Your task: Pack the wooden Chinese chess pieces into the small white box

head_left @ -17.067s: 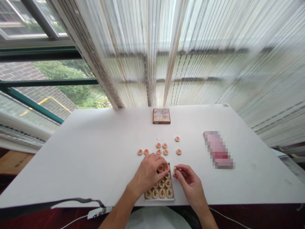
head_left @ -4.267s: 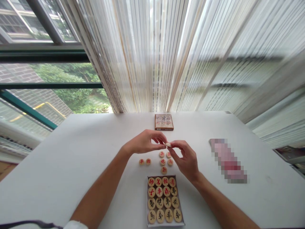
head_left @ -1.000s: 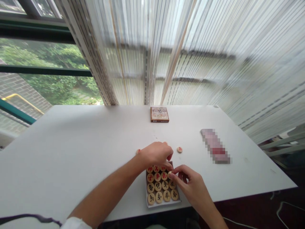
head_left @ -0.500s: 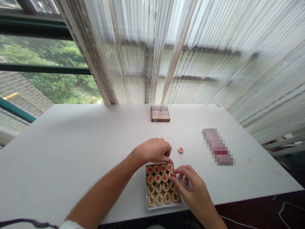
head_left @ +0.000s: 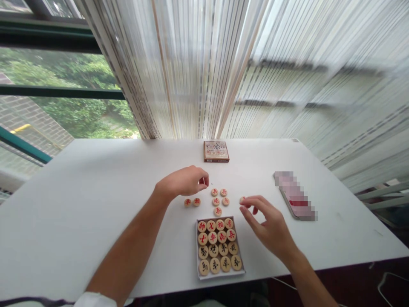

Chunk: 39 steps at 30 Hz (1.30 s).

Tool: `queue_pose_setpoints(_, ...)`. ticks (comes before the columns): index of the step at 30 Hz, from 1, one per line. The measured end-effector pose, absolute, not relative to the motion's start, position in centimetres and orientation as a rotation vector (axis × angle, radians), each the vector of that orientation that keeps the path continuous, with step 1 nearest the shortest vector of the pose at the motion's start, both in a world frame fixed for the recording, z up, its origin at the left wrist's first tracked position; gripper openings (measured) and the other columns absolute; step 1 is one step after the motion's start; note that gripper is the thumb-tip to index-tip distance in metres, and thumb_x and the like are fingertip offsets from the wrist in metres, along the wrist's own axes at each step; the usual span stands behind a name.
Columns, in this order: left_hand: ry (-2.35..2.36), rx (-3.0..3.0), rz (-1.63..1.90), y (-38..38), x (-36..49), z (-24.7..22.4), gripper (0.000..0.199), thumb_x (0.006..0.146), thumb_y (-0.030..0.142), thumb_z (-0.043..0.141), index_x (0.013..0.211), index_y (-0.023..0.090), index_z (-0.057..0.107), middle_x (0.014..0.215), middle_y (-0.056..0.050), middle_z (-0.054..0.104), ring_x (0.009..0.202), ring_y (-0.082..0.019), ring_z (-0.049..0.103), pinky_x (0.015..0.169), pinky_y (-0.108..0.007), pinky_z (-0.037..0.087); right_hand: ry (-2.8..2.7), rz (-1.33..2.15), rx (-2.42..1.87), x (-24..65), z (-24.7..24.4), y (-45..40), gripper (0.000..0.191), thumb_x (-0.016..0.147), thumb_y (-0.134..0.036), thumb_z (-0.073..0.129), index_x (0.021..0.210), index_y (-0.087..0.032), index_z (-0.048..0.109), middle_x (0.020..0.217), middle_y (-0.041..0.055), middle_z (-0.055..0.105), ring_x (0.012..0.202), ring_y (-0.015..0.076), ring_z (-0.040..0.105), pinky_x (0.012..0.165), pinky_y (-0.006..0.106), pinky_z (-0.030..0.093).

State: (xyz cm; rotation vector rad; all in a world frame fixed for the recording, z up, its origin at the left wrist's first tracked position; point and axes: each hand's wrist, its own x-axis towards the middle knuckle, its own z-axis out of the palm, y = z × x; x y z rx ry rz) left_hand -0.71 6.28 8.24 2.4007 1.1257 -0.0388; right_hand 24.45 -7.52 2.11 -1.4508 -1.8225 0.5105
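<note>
Eight loose red-marked xiangqi pieces [head_left: 216, 201] lie on the white table [head_left: 96, 221] just above a shallow box [head_left: 220, 276] holding sixteen more; the open right hand [head_left: 268, 226] touches the rightmost piece [head_left: 242, 199], while the curled left hand [head_left: 182, 181] perhaps holds something, hard to tell.

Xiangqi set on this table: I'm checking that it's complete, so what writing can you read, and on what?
"帥" in red on the far-left corner piece in the tray
"馬" in black on the near-left corner piece
"卒" in black on the near-row piece
The other pieces' characters are too small to be sure of.
The box lid has calligraphy, too blurred to read.
The pixelated object shows nothing readable.
</note>
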Motion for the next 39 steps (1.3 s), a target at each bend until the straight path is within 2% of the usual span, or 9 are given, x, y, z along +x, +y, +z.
queue_pose_setpoints(3,1.158,2.394,-0.071,6.4,-0.7,8.3,0.018,0.088,0.024,0.06,0.098,0.021,0.075,0.098,-0.005,0.078,0.084,-0.019,0.069,0.074,-0.027,0.046,-1.885,0.504,-1.419,25.3,3.6,-3.3,0.021,0.098,-0.039,0.057,0.1,-0.023,0.07,0.095,0.0082,0.072,0.08,0.0211,0.065,0.052,0.027,0.052)
queue_pose_setpoints(6,1.165,2.399,-0.123,6.2,-0.2,8.2,0.017,0.087,0.026,0.061,0.097,0.021,0.075,0.097,-0.004,0.078,0.083,-0.019,0.068,0.071,-0.027,0.045,-1.966,0.579,-1.408,25.6,4.6,0.6,0.025,0.098,-0.041,0.057,0.101,-0.022,0.072,0.096,0.0067,0.074,0.082,0.0201,0.067,0.066,0.031,0.056)
queue_pose_setpoints(8,1.182,2.391,-0.163,6.2,0.1,8.0,0.016,0.086,0.027,0.062,0.094,0.021,0.074,0.094,-0.005,0.078,0.081,-0.019,0.068,0.068,-0.027,0.044,-2.066,0.709,-1.412,25.5,4.7,2.4,0.025,0.096,-0.042,0.059,0.106,-0.023,0.073,0.093,0.0049,0.076,0.081,0.0193,0.069,0.07,0.032,0.056)
queue_pose_setpoints(15,1.255,2.365,-0.2,6.3,-0.3,7.6,0.014,0.084,0.025,0.064,0.092,0.02,0.074,0.095,-0.006,0.077,0.083,-0.02,0.068,0.068,-0.027,0.044,-2.143,0.782,-1.321,24.9,2.8,3.1,0.024,0.096,-0.039,0.057,0.105,-0.023,0.073,0.1,0.0048,0.075,0.083,0.018,0.068,0.072,0.031,0.055)
queue_pose_setpoints(20,1.306,2.343,-0.166,5.8,-1.4,7.3,0.021,0.089,0.036,0.06,0.095,0.02,0.072,0.095,-0.007,0.076,0.081,-0.021,0.068,0.067,-0.028,0.045,-2.175,0.785,-1.38,25.9,3.0,2.1,0.023,0.093,-0.042,0.064,0.102,-0.023,0.072,0.101,0.0048,0.072,0.081,0.0176,0.067,0.071,0.031,0.053)
queue_pose_setpoints(25,1.146,2.302,0.143,5.0,-3.1,5.5,0.025,0.094,0.041,0.057,0.097,0.02,0.07,0.099,-0.004,0.073,0.089,-0.019,0.065,0.078,-0.028,0.047,-2.18,0.809,-1.344,26.1,3.4,1.7,0.024,0.091,-0.045,0.066,0.094,-0.022,0.071,0.092,0.0042,0.071,0.08,0.0181,0.064,0.07,0.031,0.051)
queue_pose_setpoints(29,1.168,2.249,0.26,4.3,-4.4,3.5,0.026,0.095,0.041,0.056,0.098,0.019,0.069,0.096,-0.006,0.07,0.086,-0.018,0.063,0.08,-0.03,0.048,-2.159,0.78,-1.3,25.5,2.3,1.8,0.022,0.096,-0.039,0.059,0.094,-0.022,0.071,0.088,0.0041,0.071,0.073,0.0163,0.062,0.067,0.03,0.05)
queue_pose_setpoints(33,1.165,2.22,0.278,3.4,-5.3,2.7,0.034,0.089,0.05,0.064,0.103,0.019,0.068,0.1,-0.007,0.067,0.088,-0.02,0.061,0.08,-0.031,0.05,-2.15,0.663,-1.304,25.3,1.2,2.1,0.02,0.097,-0.035,0.057,0.093,-0.022,0.072,0.082,0.0032,0.069,0.065,0.0148,0.058,0.064,0.03,0.048)
queue_pose_setpoints(39,1.194,2.241,0.164,2.5,-6.1,3.2,0.047,0.077,0.056,0.076,0.109,0.024,0.067,0.104,-0.004,0.064,0.089,-0.021,0.061,0.08,-0.03,0.048,-2.159,0.635,-1.264,24.6,1.4,1.6,0.019,0.098,-0.034,0.057,0.093,-0.023,0.072,0.084,0.0026,0.068,0.066,0.0142,0.058,0.065,0.028,0.048)
